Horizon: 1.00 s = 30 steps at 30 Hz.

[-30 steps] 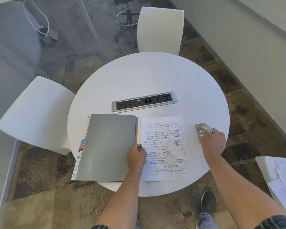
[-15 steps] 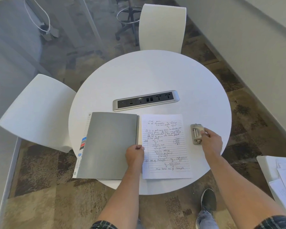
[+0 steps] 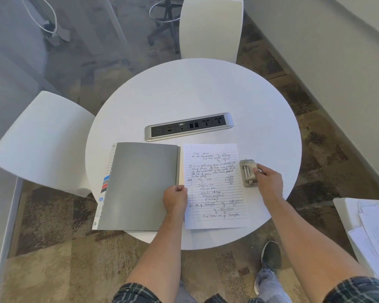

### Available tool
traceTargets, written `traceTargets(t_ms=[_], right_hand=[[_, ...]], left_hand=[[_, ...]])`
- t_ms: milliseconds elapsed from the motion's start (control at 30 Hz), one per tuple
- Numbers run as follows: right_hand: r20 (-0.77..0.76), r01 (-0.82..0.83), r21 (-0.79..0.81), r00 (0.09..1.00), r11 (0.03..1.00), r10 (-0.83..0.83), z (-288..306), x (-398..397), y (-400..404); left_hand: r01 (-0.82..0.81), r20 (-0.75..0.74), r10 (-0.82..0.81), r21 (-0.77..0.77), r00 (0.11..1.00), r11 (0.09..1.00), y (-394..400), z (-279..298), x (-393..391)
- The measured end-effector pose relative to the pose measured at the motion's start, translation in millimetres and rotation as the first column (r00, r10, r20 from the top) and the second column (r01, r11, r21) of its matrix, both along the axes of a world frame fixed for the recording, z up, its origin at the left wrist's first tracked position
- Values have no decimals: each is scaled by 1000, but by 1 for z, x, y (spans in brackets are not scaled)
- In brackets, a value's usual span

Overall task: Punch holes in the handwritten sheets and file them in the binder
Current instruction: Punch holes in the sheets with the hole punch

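Observation:
A grey binder (image 3: 138, 184) lies closed on the round white table (image 3: 195, 92), coloured index tabs sticking out at its left edge. Right beside it lies a lined handwritten sheet (image 3: 214, 186). My left hand (image 3: 175, 199) rests as a fist on the seam between the binder's right edge and the sheet. A metal hole punch (image 3: 247, 172) sits just right of the sheet. My right hand (image 3: 269, 182) grips the punch from its right side, thumb on top.
A silver power strip (image 3: 188, 126) is set into the table behind the binder. White chairs stand at the left (image 3: 42, 141) and far side (image 3: 210, 29). A stack of more papers (image 3: 374, 230) lies on a white surface at the right. My shoe (image 3: 270, 256) is below the table.
My right hand has slid the hole punch leftward, closer to the sheet's right edge. My left hand has stayed on the binder's edge.

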State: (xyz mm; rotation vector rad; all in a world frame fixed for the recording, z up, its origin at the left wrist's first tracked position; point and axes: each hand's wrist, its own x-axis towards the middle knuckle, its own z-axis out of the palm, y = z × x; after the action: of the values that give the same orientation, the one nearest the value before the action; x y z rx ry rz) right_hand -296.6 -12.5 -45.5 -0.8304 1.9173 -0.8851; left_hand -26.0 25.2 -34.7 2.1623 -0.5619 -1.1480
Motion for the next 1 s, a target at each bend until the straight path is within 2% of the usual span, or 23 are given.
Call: traceTargets(t_ms=[600,1000], right_hand=[[26,-15,11,1000,1000,15,5,1,2],[38,-8,-12,999,1000,8,0,1,2]], left_hand=[[-80,-27,80,31,996,996,3,-7,3],[-34,13,33,17,999,999,0,-4,-6]])
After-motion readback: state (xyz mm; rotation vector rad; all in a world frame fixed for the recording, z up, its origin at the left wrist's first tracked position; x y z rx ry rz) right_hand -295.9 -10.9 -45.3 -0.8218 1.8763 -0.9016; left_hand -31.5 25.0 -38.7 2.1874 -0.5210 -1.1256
